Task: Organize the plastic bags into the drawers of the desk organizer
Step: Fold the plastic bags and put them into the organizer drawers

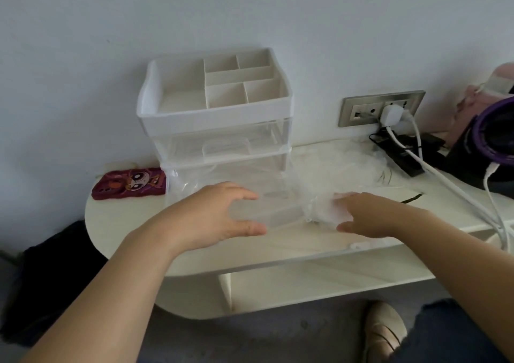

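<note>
A white desk organizer (217,112) stands at the back of the table, with an open compartment tray on top and clear drawers below. Its lower clear drawer (278,212) is pulled out toward me. My left hand (211,218) curls its fingers and thumb around the drawer's front left end. At the drawer's right side, my right hand (370,215) grips a crumpled clear plastic bag (322,209). Several more clear plastic bags (350,167) lie in a loose heap on the table to the right of the organizer.
A phone in a red cartoon case (130,183) lies left of the organizer. A wall socket (381,108) holds a white charger, and white cables (445,179) run across the right side of the white table (125,229). A dark purple-rimmed object (489,145) sits far right.
</note>
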Motion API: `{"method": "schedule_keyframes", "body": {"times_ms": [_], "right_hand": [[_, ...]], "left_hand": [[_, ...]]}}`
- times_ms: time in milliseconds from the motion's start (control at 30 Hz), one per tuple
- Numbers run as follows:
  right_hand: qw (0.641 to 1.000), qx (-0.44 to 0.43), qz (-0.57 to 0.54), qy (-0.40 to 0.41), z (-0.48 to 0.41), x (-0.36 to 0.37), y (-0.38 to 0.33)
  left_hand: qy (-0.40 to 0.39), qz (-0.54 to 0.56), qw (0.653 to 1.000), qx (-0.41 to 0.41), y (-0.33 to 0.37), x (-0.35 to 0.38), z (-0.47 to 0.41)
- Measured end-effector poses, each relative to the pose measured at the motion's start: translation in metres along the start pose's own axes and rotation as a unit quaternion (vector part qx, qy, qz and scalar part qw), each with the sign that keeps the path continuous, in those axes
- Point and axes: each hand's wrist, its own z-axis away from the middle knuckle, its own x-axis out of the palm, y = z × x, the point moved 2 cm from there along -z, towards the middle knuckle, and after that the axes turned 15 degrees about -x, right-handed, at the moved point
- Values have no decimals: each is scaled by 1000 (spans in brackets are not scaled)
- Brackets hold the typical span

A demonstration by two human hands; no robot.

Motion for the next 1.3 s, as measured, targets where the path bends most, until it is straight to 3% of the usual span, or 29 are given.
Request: {"method": "schedule_keyframes", "body": {"times_ms": [233,567,733,933,1000,1133,1200,1300], "right_hand": [[994,8,24,108,0,-3,-9],[989,-2,47,142,13,-18,-13],[977,-20,-128,171,24,-37,-15],[898,-65,-372,226,29,-52,-24],[901,-67,-363,228,28,-52,-25],[963,-65,-203,166,25,-41,-32],[963,-74,-218,139,22,-33,-37],[928,-87,-326,159,22,-32,-44]], "left_hand": [[40,-50,998,16,-8,-2,0],[17,-52,999,3,-8,-1,7],[-10,-50,999,-7,-7,1,7],[-3,-20,1000,-7,-7,-2,10],[14,-1,1000,-3,-4,-4,12],[96,37,993,48,16,-9,25],[132,101,982,85,35,-7,35],[14,169,984,62,57,12,44]]}}
